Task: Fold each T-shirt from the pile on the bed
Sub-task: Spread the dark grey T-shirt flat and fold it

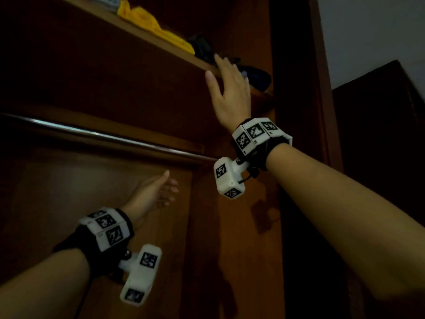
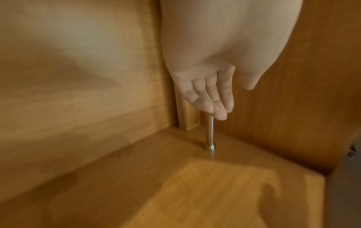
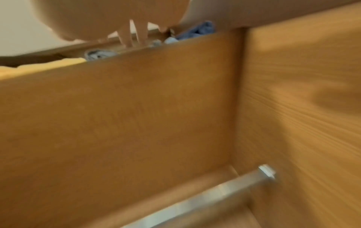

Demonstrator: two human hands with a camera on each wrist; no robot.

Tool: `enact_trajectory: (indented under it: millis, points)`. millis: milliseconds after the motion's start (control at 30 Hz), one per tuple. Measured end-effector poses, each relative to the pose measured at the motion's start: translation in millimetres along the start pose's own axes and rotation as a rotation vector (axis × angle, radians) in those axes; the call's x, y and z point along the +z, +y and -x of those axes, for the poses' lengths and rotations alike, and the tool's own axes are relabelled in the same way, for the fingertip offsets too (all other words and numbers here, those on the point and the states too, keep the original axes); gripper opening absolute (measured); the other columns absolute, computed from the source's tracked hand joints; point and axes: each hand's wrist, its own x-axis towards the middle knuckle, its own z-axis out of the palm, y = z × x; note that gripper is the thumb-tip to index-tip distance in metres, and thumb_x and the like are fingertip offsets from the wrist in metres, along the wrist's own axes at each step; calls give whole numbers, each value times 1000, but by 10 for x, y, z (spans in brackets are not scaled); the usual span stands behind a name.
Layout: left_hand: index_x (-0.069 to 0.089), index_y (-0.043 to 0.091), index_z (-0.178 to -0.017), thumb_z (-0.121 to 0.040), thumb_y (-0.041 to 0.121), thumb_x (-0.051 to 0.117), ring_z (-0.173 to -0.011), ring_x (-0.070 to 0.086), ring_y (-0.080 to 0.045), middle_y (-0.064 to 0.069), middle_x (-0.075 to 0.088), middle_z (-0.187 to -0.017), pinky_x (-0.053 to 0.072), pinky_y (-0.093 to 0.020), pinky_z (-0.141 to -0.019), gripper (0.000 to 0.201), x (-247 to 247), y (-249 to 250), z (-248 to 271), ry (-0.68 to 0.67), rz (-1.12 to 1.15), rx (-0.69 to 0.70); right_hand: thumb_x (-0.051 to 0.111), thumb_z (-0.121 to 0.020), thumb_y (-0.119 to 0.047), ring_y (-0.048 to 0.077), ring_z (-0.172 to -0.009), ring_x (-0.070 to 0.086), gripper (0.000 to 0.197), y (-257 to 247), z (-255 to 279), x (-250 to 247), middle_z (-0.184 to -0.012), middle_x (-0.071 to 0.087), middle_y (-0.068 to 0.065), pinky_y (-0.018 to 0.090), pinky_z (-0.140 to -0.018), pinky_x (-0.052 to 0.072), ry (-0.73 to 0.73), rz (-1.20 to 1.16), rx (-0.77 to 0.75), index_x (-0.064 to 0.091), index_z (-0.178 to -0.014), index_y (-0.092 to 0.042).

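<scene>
- Nearest the head cam: two bare forearms, each with a black wrist strap carrying white marker blocks (image 1: 254,134).
- Left hand (image 1: 154,194) low, inside the wardrobe below the rail. Fingers straight and together, thumb out, holds nothing. Left wrist view shows the same: palm open, fingers (image 2: 213,95) pointing at the rail end.
- Right hand (image 1: 230,88) raised to the shelf (image 1: 128,31). Thumb sits against the shelf's front edge, fingers reach over it into the dark clothes. Fingertips are hidden behind the cloth in the head view and blurred in the right wrist view, so cannot tell if they grip anything.
- Hands are well apart, right high, left low.
- T-shirts lie on the shelf, unfolded and bunched: a yellow shirt (image 1: 158,31) to the left, dark clothes (image 1: 203,50) in the middle, a blue shirt (image 1: 259,78) at the right end against the side wall. Right wrist view shows yellow, pale blue and blue cloth (image 3: 197,31) over the shelf edge.
- Surface: brown wood wardrobe (image 1: 115,84), plain back panel, side panel on the right.
- Metal rail (image 1: 110,138) runs across under the shelf, bare, its end fixed to the side panel (image 3: 266,172).
- Room: white wall (image 1: 368,31) at upper right, dark furniture (image 1: 379,116) below it. Light is dim.
</scene>
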Motion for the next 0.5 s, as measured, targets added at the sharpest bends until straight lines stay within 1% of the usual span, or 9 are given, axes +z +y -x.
enact_trajectory:
  millis: [33, 100, 167, 233, 333, 400, 500]
  points:
    - [61, 12, -87, -98, 36, 43, -48, 58, -5, 0, 64, -71, 44, -16, -48, 32, 60, -22, 41, -16, -6, -6, 32, -99, -45, 19, -143, 24, 52, 28, 94, -8, -151, 34, 3, 43, -118, 14, 21, -5, 6, 34, -145, -21]
    - [61, 11, -89, -99, 36, 42, -50, 57, -5, -2, 63, -75, 44, -16, -50, 32, 195, -58, 134, -59, -5, -9, 33, -97, -44, 20, -137, 36, 52, 96, 256, -68, -145, 44, 5, 45, -113, 26, 21, 8, 5, 42, -140, -15]
    - [61, 11, -91, -99, 36, 42, -54, 57, -6, -2, 63, -77, 45, -16, -52, 33, 334, -75, 225, -107, 13, -15, 34, -97, -42, 20, -132, 42, 51, 149, 383, -179, -140, 49, 5, 44, -109, 32, 3, 40, -1, 47, -136, -13]
    - [62, 12, -92, -99, 38, 43, -59, 58, -8, -2, 64, -78, 45, -17, -54, 33, 488, -69, 332, -143, 38, -38, 38, -97, -39, 19, -129, 44, 47, 175, 481, -334, -137, 51, 5, 40, -108, 33, -6, 59, 6, 49, -134, -12]
    - [63, 12, -93, -98, 39, 44, -61, 58, -10, -1, 64, -79, 46, -17, -54, 33, 741, -18, 508, -190, 93, -67, 42, -98, -34, 18, -126, 45, 42, 185, 597, -601, -133, 53, 4, 32, -106, 33, -23, 74, 46, 50, -131, -11]
    - [63, 12, -93, -98, 39, 45, -62, 57, -10, -1, 64, -79, 46, -17, -54, 33, 926, 23, 647, -219, 121, -85, 43, -98, -34, 18, -125, 45, 40, 198, 686, -788, -132, 52, 4, 32, -105, 33, -54, 98, 87, 50, -130, -11]
    - [62, 12, -92, -98, 40, 45, -62, 57, -10, -2, 64, -80, 45, -17, -54, 33, 1256, 72, 907, -263, 163, -112, 45, -97, -35, 19, -123, 46, 40, 220, 846, -1139, -131, 52, 3, 34, -103, 36, -95, 123, 136, 51, -129, -13]
